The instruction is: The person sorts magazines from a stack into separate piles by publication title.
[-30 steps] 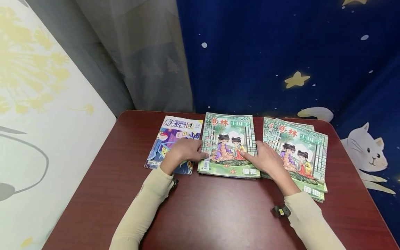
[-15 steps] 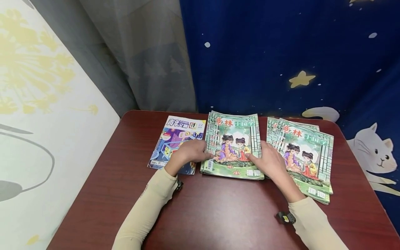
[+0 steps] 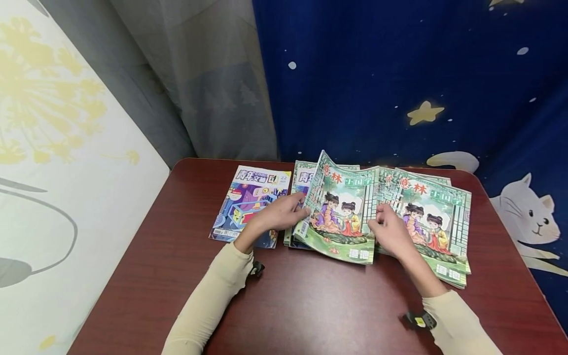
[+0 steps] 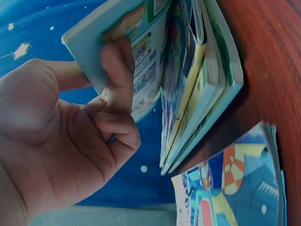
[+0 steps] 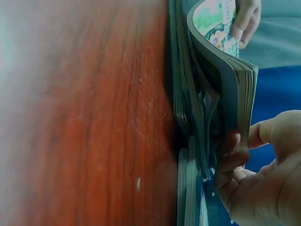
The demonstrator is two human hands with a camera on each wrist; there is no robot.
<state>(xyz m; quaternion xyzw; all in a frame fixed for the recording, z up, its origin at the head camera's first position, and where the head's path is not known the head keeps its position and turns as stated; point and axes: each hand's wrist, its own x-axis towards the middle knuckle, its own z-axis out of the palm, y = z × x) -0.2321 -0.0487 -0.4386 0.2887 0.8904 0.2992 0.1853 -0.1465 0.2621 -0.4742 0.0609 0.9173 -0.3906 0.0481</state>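
Both hands hold a green magazine (image 3: 341, 212) above the middle stack. The left hand (image 3: 281, 212) pinches its left edge, which curls upward; in the left wrist view that hand (image 4: 80, 122) has thumb and fingers on the magazine's corner (image 4: 89, 42). The right hand (image 3: 390, 229) pinches its right edge; in the right wrist view, thumb and fingers of the right hand (image 5: 263, 169) close on the page edges of the magazine (image 5: 247, 94). Beneath lies the middle stack (image 3: 306, 175), showing a purple-and-blue cover and green ones.
A purple-and-blue magazine (image 3: 230, 197) lies on the left of the dark red table (image 3: 319, 305). Several green magazines (image 3: 443, 231) are stacked unevenly on the right, near the right hand. Behind the table hangs a blue curtain (image 3: 337, 88); a pale patterned surface (image 3: 44, 197) stands at the left.
The top green magazine has been lifted off the middle stack and shifted slightly right, its left side bent up. A purple-and-blue cover now shows beneath. Both hands moved with it.
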